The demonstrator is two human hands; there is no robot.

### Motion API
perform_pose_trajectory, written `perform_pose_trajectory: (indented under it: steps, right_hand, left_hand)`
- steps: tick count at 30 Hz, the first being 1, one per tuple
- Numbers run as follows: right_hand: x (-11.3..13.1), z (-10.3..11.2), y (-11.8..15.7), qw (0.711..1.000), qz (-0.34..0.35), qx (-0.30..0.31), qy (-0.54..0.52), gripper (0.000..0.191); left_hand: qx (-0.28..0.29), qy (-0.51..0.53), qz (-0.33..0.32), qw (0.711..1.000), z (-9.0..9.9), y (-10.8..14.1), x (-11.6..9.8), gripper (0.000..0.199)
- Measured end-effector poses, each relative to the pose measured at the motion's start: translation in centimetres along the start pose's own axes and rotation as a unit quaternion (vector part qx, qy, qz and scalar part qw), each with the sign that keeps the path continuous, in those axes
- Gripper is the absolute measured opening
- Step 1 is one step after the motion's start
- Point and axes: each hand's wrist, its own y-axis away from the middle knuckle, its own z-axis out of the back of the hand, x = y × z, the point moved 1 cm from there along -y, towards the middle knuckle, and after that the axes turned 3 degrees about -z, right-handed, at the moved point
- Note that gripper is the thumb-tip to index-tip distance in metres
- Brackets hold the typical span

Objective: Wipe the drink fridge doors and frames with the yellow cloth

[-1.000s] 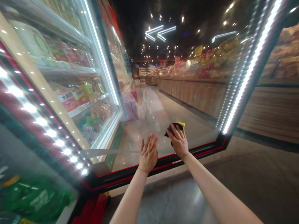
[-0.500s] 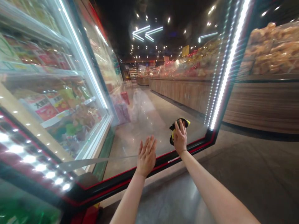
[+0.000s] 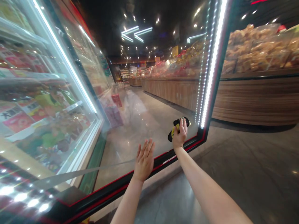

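Note:
The glass door of a refrigerated case stands swung open in front of me, edged by a black frame with red lines. My left hand is open, its fingers stretched out flat at the lower part of the glass, just above the bottom frame. To its right, my right hand presses a black-and-yellow cloth or pad against the pane near the lower right corner. Its fingers lie over the pad and hide part of it, so its exact kind is unclear.
Packaged goods fill lit shelves on the left. A bright light strip runs up the door's right edge. Beyond it is a wood-panelled display counter piled with bagged food. Polished floor stretches to the right.
My right hand and the pad have shifted slightly, and the pad is tilted differently under the fingers. The whole scene has slid left in view. My left hand stays flat.

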Motion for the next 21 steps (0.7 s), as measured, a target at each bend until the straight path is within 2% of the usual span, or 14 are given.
perform_pose_trajectory:
  steps: [2,4,7,10,11,13,15,17,19,21]
  right_hand:
    - [-0.7,-0.1,1.0,0.994,-0.096,-0.047,0.019,0.057]
    - [-0.5,-0.8,2.2,0.991,-0.129,-0.043,0.012,0.058]
    - [0.7,-1.6,1.7,0.997,-0.074,-0.012,-0.029,0.058]
    - [0.6,-1.2,-1.0,0.998,-0.023,-0.008,-0.066,0.055]
    - [0.0,-0.8,-1.9,0.997,-0.029,-0.013,-0.069,0.054]
    - [-1.5,-0.2,-2.5,0.993,-0.092,-0.042,-0.053,0.055]
    - [-2.6,-0.2,-2.0,0.981,-0.175,-0.082,-0.029,0.056]
    - [-2.6,-1.0,-1.3,0.971,-0.217,-0.103,-0.02,0.057]
    - [-1.7,-2.0,-1.6,0.975,-0.195,-0.096,-0.038,0.057]
    - [-0.7,-2.5,-3.2,0.984,-0.143,-0.081,-0.069,0.055]
  left_hand:
    - [0.002,-0.001,-0.002,1.0,0.0,-0.1,0.0,0.077]
    - [0.005,-0.002,-0.006,1.0,-0.1,-0.3,-0.1,0.075]
    - [0.011,0.002,-0.024,1.0,-0.4,-0.8,-0.5,0.072]
    - [0.016,0.009,-0.042,0.999,-0.6,-1.6,-1.3,0.069]
    - [0.016,0.012,-0.045,0.999,-0.7,-1.9,-1.6,0.069]
    - [0.016,0.019,-0.05,0.998,-0.9,-2.6,-2.2,0.069]
    - [0.015,0.024,-0.056,0.998,-1.3,-3.2,-2.7,0.069]
    - [0.015,0.024,-0.058,0.998,-1.8,-4.0,-3.1,0.069]
    - [0.014,0.024,-0.056,0.998,-2.2,-4.8,-3.4,0.069]
    - [0.011,0.025,-0.053,0.998,-2.6,-5.7,-3.6,0.07]
